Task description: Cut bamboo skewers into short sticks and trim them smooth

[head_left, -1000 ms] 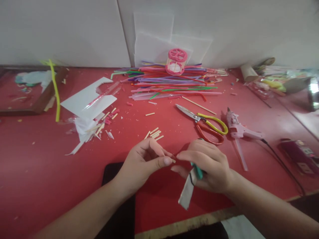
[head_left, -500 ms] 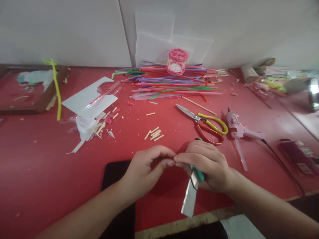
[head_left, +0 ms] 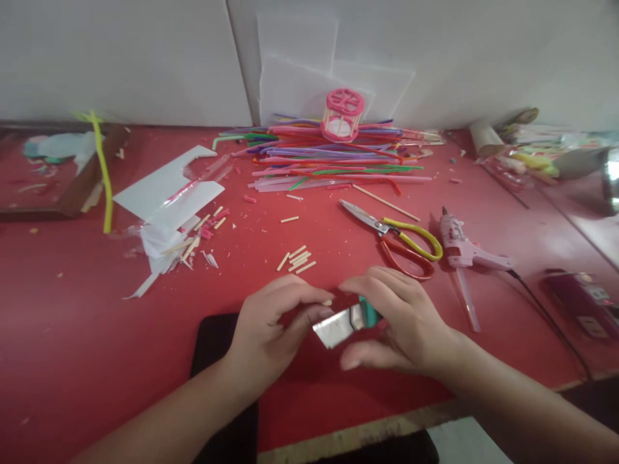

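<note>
My left hand [head_left: 273, 325] pinches a tiny pale stick piece [head_left: 327, 302] between thumb and forefinger, just above the red table. My right hand [head_left: 396, 319] grips a teal-handled knife [head_left: 344, 324]; its flat silver blade points left, toward my left thumb. The two hands sit close together near the table's front edge. A small heap of cut stick pieces [head_left: 296, 259] lies just beyond my left hand.
Yellow-and-red scissors [head_left: 394, 237] and a pink glue gun [head_left: 461, 251] lie to the right. Coloured straws [head_left: 329, 164] and a pink cage-like model [head_left: 342, 115] sit at the back. White card [head_left: 167, 190] and scraps lie left; a black pad [head_left: 217, 348] under my left wrist.
The knife in my right hand has swung from blade pointing down toward me to blade pointing left at my left thumb. My hands have parted slightly.
</note>
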The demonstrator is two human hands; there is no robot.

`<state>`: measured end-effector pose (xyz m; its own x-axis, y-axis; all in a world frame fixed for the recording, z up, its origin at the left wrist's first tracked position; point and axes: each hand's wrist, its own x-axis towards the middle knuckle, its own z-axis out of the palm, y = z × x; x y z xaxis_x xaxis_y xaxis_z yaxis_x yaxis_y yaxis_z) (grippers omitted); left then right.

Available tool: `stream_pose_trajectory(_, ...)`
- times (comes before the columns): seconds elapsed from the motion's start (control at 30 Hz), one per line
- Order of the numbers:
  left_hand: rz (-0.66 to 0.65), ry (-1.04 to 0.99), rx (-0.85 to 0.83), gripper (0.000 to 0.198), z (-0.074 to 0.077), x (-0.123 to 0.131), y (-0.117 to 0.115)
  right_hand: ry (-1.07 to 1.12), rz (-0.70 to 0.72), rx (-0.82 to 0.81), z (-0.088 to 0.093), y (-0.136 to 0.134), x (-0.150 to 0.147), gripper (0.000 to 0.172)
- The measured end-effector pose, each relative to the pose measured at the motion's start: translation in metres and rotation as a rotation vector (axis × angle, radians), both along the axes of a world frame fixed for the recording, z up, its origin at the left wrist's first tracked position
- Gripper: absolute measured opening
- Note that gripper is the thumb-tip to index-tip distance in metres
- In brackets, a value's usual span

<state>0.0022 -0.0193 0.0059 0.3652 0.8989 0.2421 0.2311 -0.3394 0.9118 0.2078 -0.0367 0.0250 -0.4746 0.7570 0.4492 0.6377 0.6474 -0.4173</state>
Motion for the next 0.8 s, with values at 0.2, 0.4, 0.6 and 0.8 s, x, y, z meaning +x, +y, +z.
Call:
stream_pose_trajectory(0.2, 0.009, -0.124, -0.106, 0.006, -0.0012, -0.0019, 0.0, -0.014, 0.041, -0.094, 0.0011, -0.0008, -0.0032, 0.036)
stream_pose_trajectory(0.4, -0.056, -0.138, -0.026, 0.018, 0.001, -0.0018, -0.0007, -0.044, -0.003, -0.057, -0.0013, -0.0019, -0.0053, 0.036)
stream_pose_trajectory(0.6, -0.043, -0.113, -0.018, 0.015, 0.0002, -0.0022, -0.0004, -0.046, -0.001, -0.048, 0.0002, -0.0024, -0.0052, 0.032)
stream_pose_trajectory(0.8, -0.048, -0.082, -0.017, 0.018, -0.0005, -0.003, -0.0013, -0.038, 0.008, -0.062, -0.0011, -0.0036, -0.0047, 0.032)
